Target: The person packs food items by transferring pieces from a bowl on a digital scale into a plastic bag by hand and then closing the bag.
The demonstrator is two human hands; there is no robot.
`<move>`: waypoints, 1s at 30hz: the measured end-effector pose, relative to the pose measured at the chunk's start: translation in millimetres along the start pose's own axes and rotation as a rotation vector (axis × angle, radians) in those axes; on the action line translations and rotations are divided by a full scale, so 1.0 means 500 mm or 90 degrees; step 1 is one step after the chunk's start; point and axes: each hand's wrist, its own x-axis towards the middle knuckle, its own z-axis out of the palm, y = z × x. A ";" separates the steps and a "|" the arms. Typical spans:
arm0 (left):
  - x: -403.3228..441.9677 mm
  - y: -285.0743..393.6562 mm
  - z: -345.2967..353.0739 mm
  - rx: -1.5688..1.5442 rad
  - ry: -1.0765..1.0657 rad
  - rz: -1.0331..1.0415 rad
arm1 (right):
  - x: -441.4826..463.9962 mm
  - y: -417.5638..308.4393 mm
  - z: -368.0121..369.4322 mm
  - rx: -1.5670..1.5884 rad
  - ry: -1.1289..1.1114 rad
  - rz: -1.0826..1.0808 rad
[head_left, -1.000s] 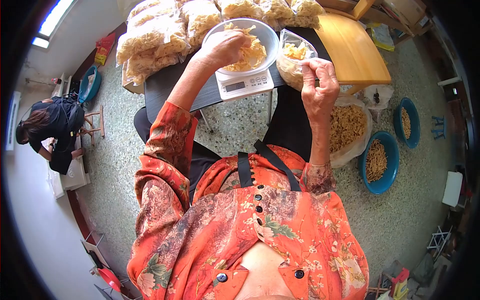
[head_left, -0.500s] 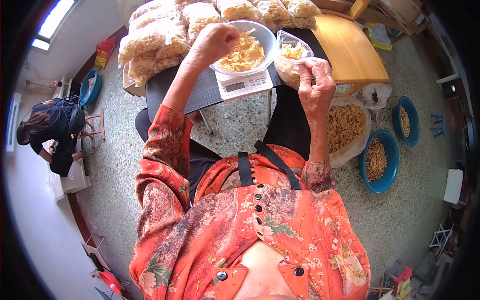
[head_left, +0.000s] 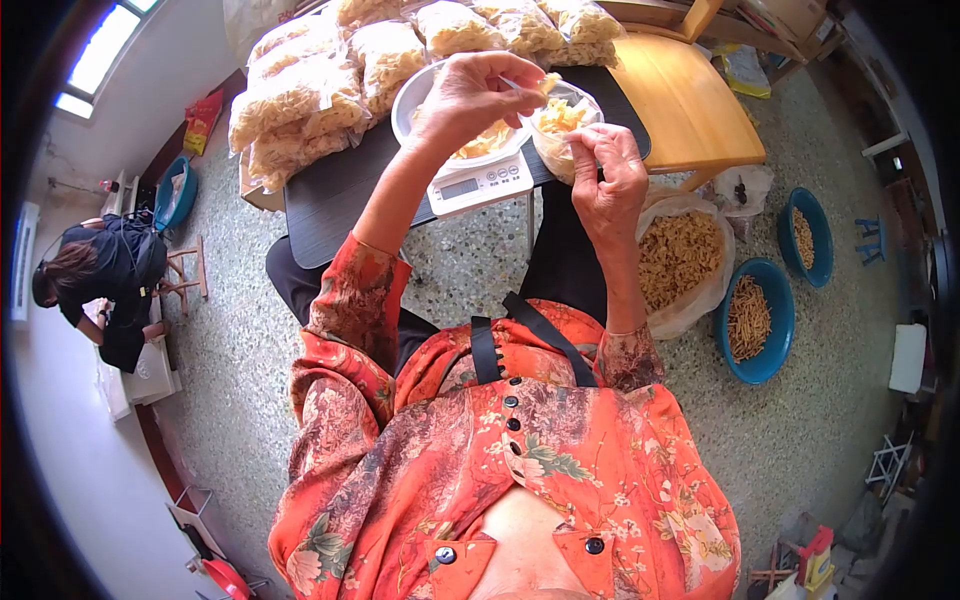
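My left hand (head_left: 480, 95) reaches over the white bowl (head_left: 405, 110) and is closed in a pinch on a pale yellow flake (head_left: 548, 82), close above the bag opening. My right hand (head_left: 610, 170) grips the rim of a clear plastic bag (head_left: 552, 155) between thumb and fingers, holding it upright. Similar yellow flakes (head_left: 563, 115) fill the bag near its top. More flakes lie in the bowl, partly hidden by my left hand. The bowl rests on a white kitchen scale (head_left: 482, 188), whose display I cannot read.
Filled clear bags (head_left: 300, 110) are piled along the dark table (head_left: 330, 210). A wooden chair (head_left: 690, 110) adjoins it. On the floor at right stand a large open bag (head_left: 685, 260) and two blue tubs (head_left: 768, 360). A person (head_left: 110, 265) in dark clothes bends over at far left.
My left hand has moved right, from over the bowl to the bag's mouth, with a flake in its fingers. My right hand still holds the bag. The view has shifted slightly.
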 end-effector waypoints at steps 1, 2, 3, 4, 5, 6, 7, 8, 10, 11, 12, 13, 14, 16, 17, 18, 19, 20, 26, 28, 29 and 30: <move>0.002 0.003 0.010 0.056 0.013 0.012 | -0.001 0.003 0.000 0.001 0.001 -0.006; 0.004 0.008 0.010 0.055 0.010 0.013 | -0.001 0.006 0.000 0.001 0.003 -0.012; 0.005 0.012 0.007 0.093 0.017 0.014 | -0.001 0.009 -0.001 0.000 0.006 -0.010; 0.005 0.017 0.005 0.131 0.025 0.013 | -0.002 0.010 -0.002 0.001 0.007 -0.009; 0.002 0.020 0.003 0.131 0.021 0.012 | -0.002 0.011 -0.003 0.003 0.008 -0.007; -0.002 0.023 0.002 0.207 -0.005 0.098 | -0.002 0.013 -0.003 0.002 0.010 -0.004; -0.007 0.031 0.005 0.282 -0.031 0.185 | -0.002 0.015 -0.003 0.003 0.012 -0.011; -0.017 0.048 0.010 0.308 -0.079 0.152 | -0.002 0.017 -0.004 0.005 0.013 -0.018; -0.030 0.045 0.023 0.385 -0.160 0.154 | -0.002 0.018 -0.009 -0.016 0.027 -0.037; -0.038 0.043 0.038 0.411 -0.159 0.223 | 0.000 0.018 -0.010 -0.034 0.040 -0.060; -0.043 0.044 0.045 0.451 -0.192 0.205 | 0.002 0.015 -0.011 -0.028 0.037 -0.061; -0.044 0.037 0.057 0.432 -0.177 0.220 | 0.002 0.012 -0.013 -0.032 0.057 -0.063; -0.043 0.030 0.067 0.433 -0.184 0.196 | 0.001 0.011 -0.014 -0.038 0.077 -0.064; -0.036 0.015 0.071 0.435 -0.190 0.174 | 0.001 0.019 -0.014 -0.038 0.068 -0.061; -0.028 0.006 0.070 0.453 -0.182 0.222 | 0.001 0.021 -0.016 -0.043 0.061 -0.058; -0.022 -0.002 0.069 0.471 -0.175 0.272 | 0.000 0.021 -0.018 -0.043 0.062 -0.060; -0.016 0.015 0.061 0.472 -0.174 0.275 | 0.001 0.020 -0.021 -0.047 0.064 -0.049; -0.007 0.046 0.041 0.408 -0.233 0.154 | 0.003 0.020 -0.021 -0.050 0.068 -0.038; 0.006 0.024 -0.065 0.286 -0.045 -0.025 | 0.005 0.025 -0.028 -0.048 0.075 -0.012; 0.011 -0.025 -0.087 0.507 0.007 0.100 | 0.005 0.024 -0.025 -0.044 0.071 -0.015; 0.008 -0.032 -0.087 0.535 -0.004 0.064 | 0.004 0.023 -0.022 -0.043 0.067 -0.015; 0.006 -0.040 -0.083 0.571 -0.005 0.062 | 0.005 0.022 -0.020 -0.042 0.069 -0.017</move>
